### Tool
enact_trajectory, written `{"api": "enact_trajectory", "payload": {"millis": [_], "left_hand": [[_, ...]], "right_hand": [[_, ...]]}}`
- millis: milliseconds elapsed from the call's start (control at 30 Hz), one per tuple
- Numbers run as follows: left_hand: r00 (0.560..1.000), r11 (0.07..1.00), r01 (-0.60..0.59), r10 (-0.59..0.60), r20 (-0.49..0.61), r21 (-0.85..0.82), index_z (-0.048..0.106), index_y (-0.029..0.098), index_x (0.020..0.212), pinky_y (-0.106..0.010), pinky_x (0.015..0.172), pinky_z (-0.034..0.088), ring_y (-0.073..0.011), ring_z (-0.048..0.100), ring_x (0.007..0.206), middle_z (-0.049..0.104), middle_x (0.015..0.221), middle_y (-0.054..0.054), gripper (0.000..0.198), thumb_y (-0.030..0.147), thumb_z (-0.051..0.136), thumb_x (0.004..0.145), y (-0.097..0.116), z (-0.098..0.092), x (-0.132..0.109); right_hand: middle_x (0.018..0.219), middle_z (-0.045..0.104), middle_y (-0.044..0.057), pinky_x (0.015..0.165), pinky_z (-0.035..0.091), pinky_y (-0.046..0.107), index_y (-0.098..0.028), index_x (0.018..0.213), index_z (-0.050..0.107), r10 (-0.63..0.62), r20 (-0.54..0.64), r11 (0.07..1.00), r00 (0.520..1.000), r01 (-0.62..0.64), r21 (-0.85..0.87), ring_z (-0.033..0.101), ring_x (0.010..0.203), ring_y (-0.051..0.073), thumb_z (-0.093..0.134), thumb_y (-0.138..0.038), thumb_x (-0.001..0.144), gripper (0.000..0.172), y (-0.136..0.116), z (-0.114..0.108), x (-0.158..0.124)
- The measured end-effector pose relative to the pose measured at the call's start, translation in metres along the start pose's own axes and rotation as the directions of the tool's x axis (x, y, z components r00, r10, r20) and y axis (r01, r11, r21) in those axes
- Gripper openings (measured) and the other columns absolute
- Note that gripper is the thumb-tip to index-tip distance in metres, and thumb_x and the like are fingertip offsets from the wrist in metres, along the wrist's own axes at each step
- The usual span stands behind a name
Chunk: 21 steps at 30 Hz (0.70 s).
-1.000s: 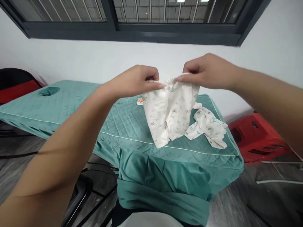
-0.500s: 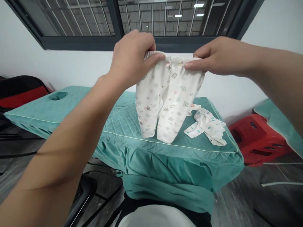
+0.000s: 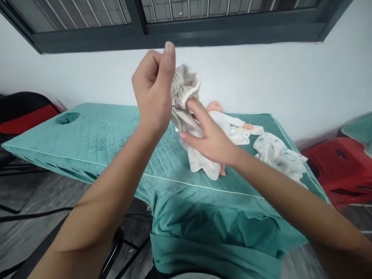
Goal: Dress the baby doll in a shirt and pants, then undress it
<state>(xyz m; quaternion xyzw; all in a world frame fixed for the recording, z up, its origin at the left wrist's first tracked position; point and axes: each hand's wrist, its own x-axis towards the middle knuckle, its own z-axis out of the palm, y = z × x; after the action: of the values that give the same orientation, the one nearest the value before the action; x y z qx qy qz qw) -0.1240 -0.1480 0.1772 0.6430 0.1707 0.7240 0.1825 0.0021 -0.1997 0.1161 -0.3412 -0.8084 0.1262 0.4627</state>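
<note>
My left hand (image 3: 154, 87) is raised with its thumb up and fingers curled at the waistband of small baby pants (image 3: 184, 87). The pants are white with a small print, hang bunched up, and show the gathered opening at the top. Against their front is my right hand (image 3: 210, 137), thumb and fingers spread apart on the fabric. Behind them a baby doll (image 3: 214, 105) in white clothes lies on the green padded bed, partly hidden by my right hand and the pants. A crumpled white garment with a teal print (image 3: 276, 155) lies to the right.
The green quilted bed (image 3: 116, 135) has a face hole (image 3: 68, 118) at its left end. A white wall and a barred window (image 3: 180, 29) stand behind it. Red plastic stools (image 3: 334, 166) are at the right, a black and red chair (image 3: 26, 112) at the left.
The pants were held spread by both hands at the waistband; now they are bunched at my left hand. My right hand has moved left and down onto their front. The doll has come into view.
</note>
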Motion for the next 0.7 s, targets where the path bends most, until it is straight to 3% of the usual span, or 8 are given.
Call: {"api": "enact_trajectory", "payload": {"millis": [100,200,300,367,400,467,567,700], "left_hand": [[0.981,0.959,0.175,-0.189,-0.04,-0.221,0.041,0.019,0.06,-0.026,0.058,0.028,-0.0086,0.029,0.057,0.028,0.059,0.004,0.043,0.032,0.051,0.1,-0.025,-0.014,-0.009],[0.895,0.822,0.435,-0.439,0.077,-0.368,0.05,0.019,0.063,-0.027,0.053,0.03,-0.0099,0.037,0.053,0.038,0.056,0.003,0.044,0.047,0.048,0.098,-0.056,-0.035,-0.036],[0.633,0.652,0.757,-0.716,0.295,-0.04,0.056,0.018,0.065,-0.025,0.049,0.028,-0.0094,0.04,0.052,0.05,0.058,0.002,0.042,0.051,0.055,0.092,-0.097,-0.055,-0.09],[0.405,0.494,0.851,-0.833,0.378,0.177,0.054,0.018,0.064,-0.024,0.052,0.032,-0.0098,0.042,0.054,0.048,0.057,0.003,0.044,0.054,0.058,0.089,-0.122,-0.063,-0.127],[0.33,0.449,0.859,-0.852,0.406,0.244,0.055,0.018,0.067,-0.024,0.052,0.033,-0.0099,0.042,0.054,0.048,0.058,0.003,0.042,0.054,0.06,0.088,-0.132,-0.064,-0.141],[0.279,0.412,0.87,-0.865,0.418,0.272,0.056,0.019,0.072,-0.024,0.054,0.036,-0.0105,0.045,0.057,0.051,0.061,0.004,0.04,0.055,0.058,0.088,-0.144,-0.06,-0.156],[0.275,0.369,0.904,-0.889,0.367,0.216,0.062,0.019,0.089,-0.026,0.072,0.047,-0.0155,0.062,0.079,0.067,0.087,-0.003,0.033,0.052,0.059,0.088,-0.15,-0.04,-0.151],[0.125,0.143,0.989,-0.93,0.345,0.027,0.048,0.021,0.137,-0.035,0.104,0.046,-0.0271,0.057,0.128,0.053,0.148,-0.015,0.067,0.049,0.071,0.081,-0.158,0.003,-0.134]], "right_hand": [[0.159,0.031,0.007,0.125,0.023,0.056,-0.028,0.157,0.027,-0.016,0.04,0.988,0.999,0.022,-0.15,0.02,0.153,0.031,0.052,-0.041,0.097,0.066,0.016,0.025,-0.01],[0.153,0.044,0.004,0.121,0.031,0.058,-0.036,0.154,0.036,0.029,0.146,0.96,0.989,0.013,-0.28,0.035,0.146,0.032,0.052,-0.035,0.095,0.06,0.037,0.042,-0.032],[0.128,0.065,-0.001,0.11,0.046,0.057,-0.049,0.139,0.054,0.174,0.332,0.948,0.927,-0.067,-0.311,0.058,0.122,0.029,0.053,-0.038,0.094,0.046,0.065,0.052,-0.067],[0.113,0.071,-0.003,0.104,0.052,0.054,-0.053,0.131,0.059,0.232,0.432,0.959,0.871,-0.131,-0.252,0.066,0.109,0.028,0.052,-0.039,0.093,0.042,0.083,0.052,-0.089],[0.108,0.072,-0.002,0.1,0.055,0.054,-0.053,0.129,0.062,0.264,0.443,0.956,0.857,-0.174,-0.234,0.068,0.104,0.029,0.052,-0.04,0.092,0.04,0.093,0.048,-0.096],[0.104,0.074,-0.001,0.092,0.058,0.054,-0.054,0.123,0.065,0.318,0.37,0.943,0.873,-0.249,-0.223,0.07,0.098,0.032,0.053,-0.042,0.091,0.036,0.112,0.034,-0.101],[0.115,0.071,0.002,0.096,0.056,0.056,-0.047,0.125,0.064,0.385,0.054,0.894,0.922,-0.357,-0.271,0.067,0.11,0.034,0.052,-0.046,0.092,0.035,0.155,0.002,-0.082],[0.148,0.05,0.017,0.116,0.033,0.062,-0.021,0.145,0.048,0.466,-0.33,0.735,0.821,-0.567,-0.373,0.043,0.14,0.039,0.05,-0.064,0.09,0.071,0.246,-0.035,-0.044]]}}
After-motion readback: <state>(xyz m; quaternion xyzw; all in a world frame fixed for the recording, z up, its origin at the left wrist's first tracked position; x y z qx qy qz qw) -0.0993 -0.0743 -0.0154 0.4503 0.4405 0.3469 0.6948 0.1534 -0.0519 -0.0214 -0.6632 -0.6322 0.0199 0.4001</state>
